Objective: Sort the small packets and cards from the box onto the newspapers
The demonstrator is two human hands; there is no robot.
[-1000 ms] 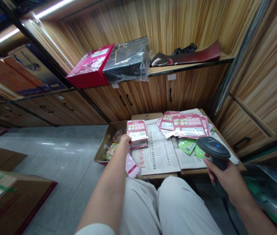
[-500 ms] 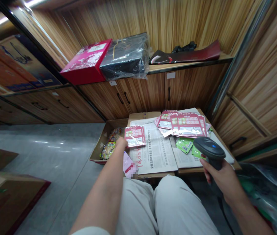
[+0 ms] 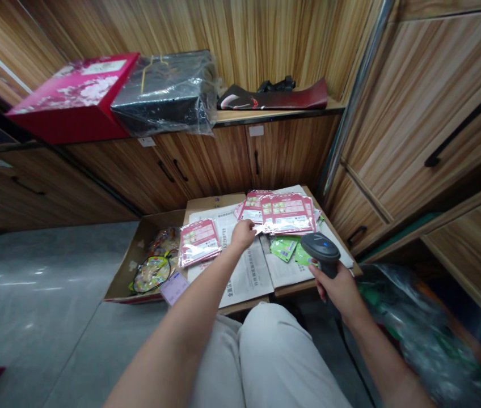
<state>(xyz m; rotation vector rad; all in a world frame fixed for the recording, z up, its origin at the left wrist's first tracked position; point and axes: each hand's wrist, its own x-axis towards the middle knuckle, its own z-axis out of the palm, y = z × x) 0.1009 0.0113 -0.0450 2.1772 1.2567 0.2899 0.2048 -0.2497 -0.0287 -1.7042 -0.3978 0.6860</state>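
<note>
My right hand (image 3: 337, 286) is wrapped round the handle of a black barcode scanner (image 3: 320, 247) with a small blue light on top. Its cord hangs down beside my knee. Above the newspaper, my left hand (image 3: 244, 233) has its fingers closed at the lower left corner of a pink packet (image 3: 289, 214) in the right pile. To the left of that hand lies a smaller stack of the same pink packets (image 3: 200, 241). Green packets (image 3: 283, 247) lie between the right pile and the scanner. A lilac card (image 3: 174, 287) sits by the left stack.
Newspaper (image 3: 247, 280) covers the cardboard surface. An open carton (image 3: 123, 272) at left holds clear-wrapped items and a black loop. Behind stand wooden cabinets (image 3: 210, 164), with a pink box (image 3: 79, 102) and a plastic-wrapped dark box (image 3: 168, 90) on the shelf. Plastic bags (image 3: 419, 323) lie right.
My left hand has left the left stack of pink packets and moved right to the larger pile. The view has turned right. My right hand still holds the scanner.
</note>
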